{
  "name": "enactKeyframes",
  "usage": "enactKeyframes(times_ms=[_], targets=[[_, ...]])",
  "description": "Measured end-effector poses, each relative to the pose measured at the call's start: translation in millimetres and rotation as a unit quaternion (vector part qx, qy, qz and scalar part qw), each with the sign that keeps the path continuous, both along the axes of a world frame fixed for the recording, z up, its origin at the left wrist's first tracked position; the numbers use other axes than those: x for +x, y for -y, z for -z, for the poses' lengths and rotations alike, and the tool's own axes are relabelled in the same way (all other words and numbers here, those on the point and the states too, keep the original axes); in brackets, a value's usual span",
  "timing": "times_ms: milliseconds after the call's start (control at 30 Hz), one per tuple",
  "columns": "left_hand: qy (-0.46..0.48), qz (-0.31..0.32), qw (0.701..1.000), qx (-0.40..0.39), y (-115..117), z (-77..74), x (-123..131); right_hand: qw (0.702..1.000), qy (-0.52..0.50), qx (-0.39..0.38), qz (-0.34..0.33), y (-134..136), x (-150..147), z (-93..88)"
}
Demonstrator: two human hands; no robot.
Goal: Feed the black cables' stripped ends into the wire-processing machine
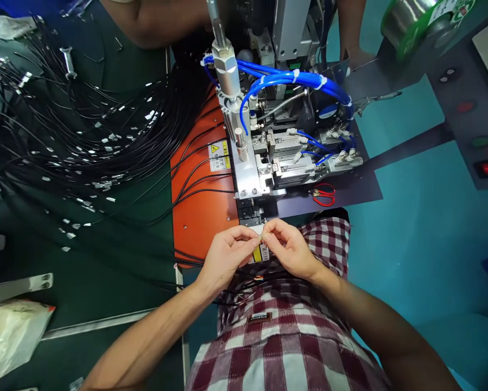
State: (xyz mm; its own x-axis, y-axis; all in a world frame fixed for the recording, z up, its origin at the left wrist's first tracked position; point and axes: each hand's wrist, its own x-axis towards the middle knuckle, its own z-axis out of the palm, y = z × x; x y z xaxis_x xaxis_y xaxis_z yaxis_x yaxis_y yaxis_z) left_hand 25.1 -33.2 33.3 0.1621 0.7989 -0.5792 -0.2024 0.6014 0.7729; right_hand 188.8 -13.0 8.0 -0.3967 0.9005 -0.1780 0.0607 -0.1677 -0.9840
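Observation:
My left hand (226, 256) and my right hand (291, 248) meet fingertip to fingertip, just in front of the machine's near end. Both are closed in a pinch. A tiny pale greenish bit shows between the fingertips, too small to name. Below the hands, black cables (244, 275) cross my lap, and one shows a short end of coloured wires (259, 278). A label with a yellow patch (258, 253) sits right behind the fingers. The metal clamping fixture (244, 176) with cylinders and blue air tubes (292, 79) stands beyond them.
An orange plate (203, 217) carries black cables into the fixture. A large bundle of cables (138, 146) with silvery ends covers the left bench. Red-handled snips (324, 194) lie at right. A solder spool (414, 24) hangs top right. Another person's arm (158, 21) reaches in behind.

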Motion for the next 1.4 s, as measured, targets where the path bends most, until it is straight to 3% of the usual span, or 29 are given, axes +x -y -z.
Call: enactKeyframes(times_ms=[300,600,767,900,1100,1400], targets=[[0.000,-0.031,1.000,-0.004,2,0.3,3,0.998,0.045,-0.022,0.035,11,-1,-8.6],[0.017,-0.030,0.999,-0.006,3,-1.1,3,0.980,-0.041,-0.179,0.077,26,-21,-17.1],[0.007,-0.010,1.000,0.000,3,2.7,1,0.988,-0.011,-0.152,0.035,17,-6,-17.4],[-0.010,0.006,1.000,0.003,4,1.2,1,0.992,0.030,-0.115,0.046,5,8,-21.2],[-0.019,0.018,1.000,0.004,3,-1.1,1,0.995,0.036,-0.085,0.040,-1,5,-22.5],[-0.009,0.035,0.999,0.004,4,1.0,0,0.981,-0.012,-0.193,-0.022,-10,10,-22.8]])
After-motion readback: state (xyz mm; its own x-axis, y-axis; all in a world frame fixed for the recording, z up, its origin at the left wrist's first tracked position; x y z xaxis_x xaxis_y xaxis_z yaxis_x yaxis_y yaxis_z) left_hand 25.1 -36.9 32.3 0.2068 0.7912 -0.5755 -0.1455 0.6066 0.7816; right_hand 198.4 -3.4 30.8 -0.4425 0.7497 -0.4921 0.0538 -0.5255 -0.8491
